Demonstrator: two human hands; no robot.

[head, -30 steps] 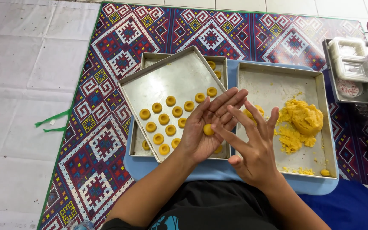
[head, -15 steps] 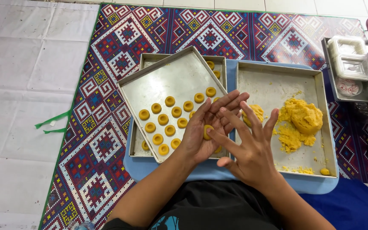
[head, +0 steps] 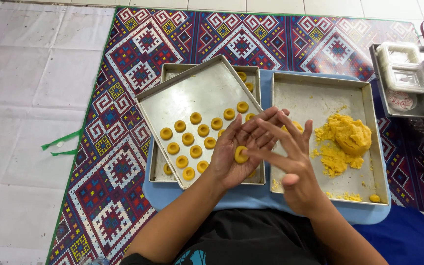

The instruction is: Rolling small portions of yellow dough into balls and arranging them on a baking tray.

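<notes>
Fingers [head: 253, 128] of the left hand [head: 239, 152] lay spread and nearly flat, palm up, cradling a small round yellow dough piece [head: 241, 154] with a dimple in its middle. That piece rested on the palm, near the base of the fingers, above the near right corner of the upper tray. Beside it, the right hand [head: 293, 167] was held with fingers apart and extended toward the left, its fingertips reaching over the left palm just beside the piece; whether they touched it could not be told.

Under the left hand sat a tilted metal baking tray [head: 192, 93], stacked askew on a second tray [head: 170, 68]. Rows of shaped yellow dough rounds [head: 196, 118] lay across the upper tray's near half, and a few more showed on the lower tray at its far right corner. To the right stood another metal tray [head: 310, 98] holding a lump of yellow dough [head: 352, 135] with crumbs around it. All trays rested on a blue board [head: 172, 194] over a patterned mat [head: 241, 34]. Clear plastic containers [head: 402, 68] sat at the far right.
</notes>
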